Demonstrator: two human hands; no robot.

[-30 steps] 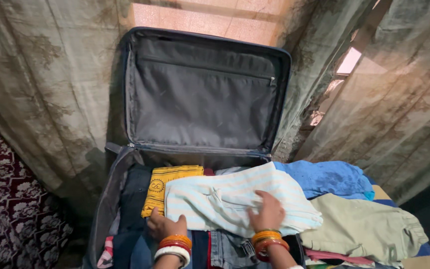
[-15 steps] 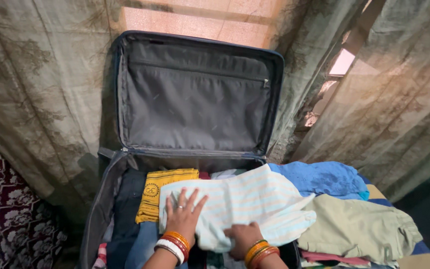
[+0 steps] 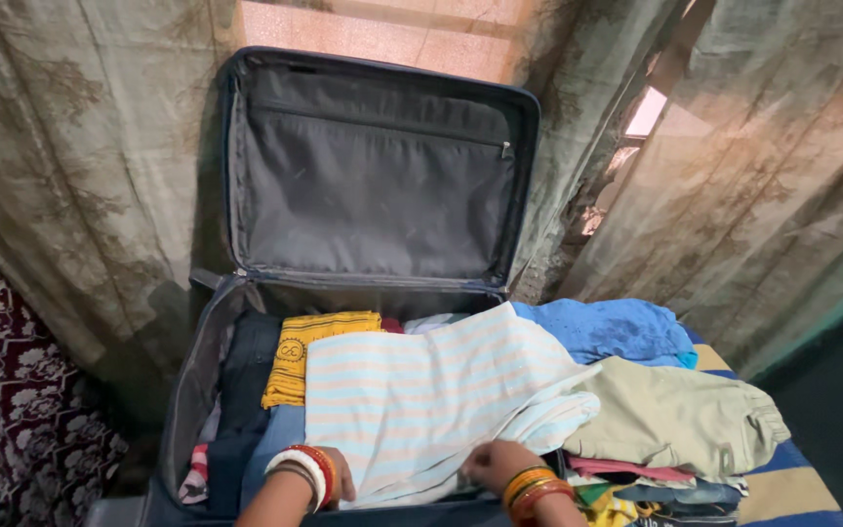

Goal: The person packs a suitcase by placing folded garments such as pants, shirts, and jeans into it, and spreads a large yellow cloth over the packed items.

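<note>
While I look down into the open suitcase (image 3: pixel 209 342), my left hand (image 3: pixel 329 478) grips the near left edge of the striped shirt (image 3: pixel 421 400), fingers tucked under. The shirt runs away from me, atop the packed clothes. My right hand (image 3: pixel 495 464) pinches its near right hem.

1. Beyond my grip, olive patterned curtains (image 3: pixel 80 166) hang all around.
2. Warm light glows through a window (image 3: pixel 382 29) above.
3. Left of my grip lies a maroon floral cloth (image 3: pixel 12 390).
</note>
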